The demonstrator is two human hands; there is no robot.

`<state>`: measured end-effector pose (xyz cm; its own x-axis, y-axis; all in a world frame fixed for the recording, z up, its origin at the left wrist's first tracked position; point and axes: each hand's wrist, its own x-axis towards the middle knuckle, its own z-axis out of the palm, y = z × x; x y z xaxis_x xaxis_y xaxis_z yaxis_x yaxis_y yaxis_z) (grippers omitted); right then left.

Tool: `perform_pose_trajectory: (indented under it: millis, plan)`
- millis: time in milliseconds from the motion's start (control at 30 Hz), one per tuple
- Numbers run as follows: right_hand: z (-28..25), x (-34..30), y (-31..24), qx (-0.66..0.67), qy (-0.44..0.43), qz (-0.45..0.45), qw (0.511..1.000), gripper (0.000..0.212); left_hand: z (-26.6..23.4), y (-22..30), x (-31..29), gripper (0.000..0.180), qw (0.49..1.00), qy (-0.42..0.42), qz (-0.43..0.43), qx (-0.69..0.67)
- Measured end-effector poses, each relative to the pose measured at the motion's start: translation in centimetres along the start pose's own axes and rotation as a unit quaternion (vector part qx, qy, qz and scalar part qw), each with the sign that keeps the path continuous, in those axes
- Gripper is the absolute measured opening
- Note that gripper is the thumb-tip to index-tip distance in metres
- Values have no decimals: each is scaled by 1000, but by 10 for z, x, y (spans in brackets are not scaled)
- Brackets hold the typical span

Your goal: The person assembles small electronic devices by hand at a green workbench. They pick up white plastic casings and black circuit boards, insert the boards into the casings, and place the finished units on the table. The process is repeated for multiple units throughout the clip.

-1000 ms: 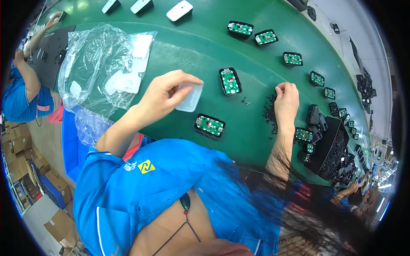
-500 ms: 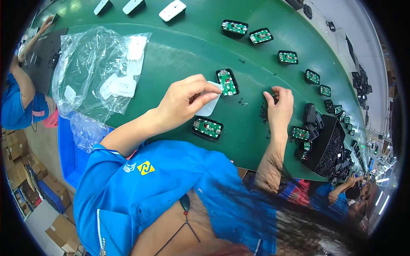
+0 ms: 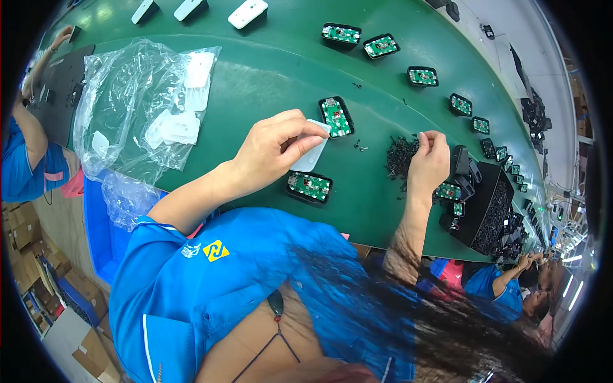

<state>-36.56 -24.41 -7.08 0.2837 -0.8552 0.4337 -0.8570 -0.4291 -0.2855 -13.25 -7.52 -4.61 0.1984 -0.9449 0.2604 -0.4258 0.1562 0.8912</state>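
My left hand [image 3: 271, 150] pinches a white plastic cover [image 3: 309, 158] by its upper edge, between thumb and bent fingers. Just beyond the cover lies a black case with a green circuit board [image 3: 336, 117], partly overlapped by it. Another black case with a green board [image 3: 310, 187] sits nearer to me, just below the cover. My right hand [image 3: 429, 166] is at the right edge of a pile of small black parts [image 3: 401, 158]. Its thumb and fingertips are pressed together; whatever is between them is too small to make out. A few loose black bits [image 3: 361, 146] lie between the hands.
A clear plastic bag [image 3: 137, 108] with white covers lies at left, above a blue bin [image 3: 105, 223]. Boards in black cases [image 3: 423, 76] line the far right; white-topped units [image 3: 248, 13] stand at the back. A black box [image 3: 488, 210] is at right. Co-workers sit at both sides.
My right hand has shifted slightly right, uncovering more of the black pile, and its fingertips have come together. The left hand keeps its grip on the cover. The whole view has moved slightly.
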Motion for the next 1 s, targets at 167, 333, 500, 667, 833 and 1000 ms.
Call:
perform_pose_trajectory:
  millis: [167,333,500,667,833,1000]
  plan:
    - [-14,-1,-29,371,-21,166,913,12,9,4,4,14,999,9,34,6]
    - [-23,-20,-93,632,-143,108,754,18,18,15,10,13,996,51,58,46]
    - [-26,-23,-120,705,-184,114,675,19,16,14,12,16,979,140,115,92]
    - [-24,-28,-133,690,-192,140,684,19,12,13,10,16,972,163,118,120]
    - [-16,-30,-139,687,-188,132,689,18,7,9,5,20,976,149,114,114]
    - [-19,-29,-138,654,-214,144,712,15,9,4,2,15,987,132,88,40]
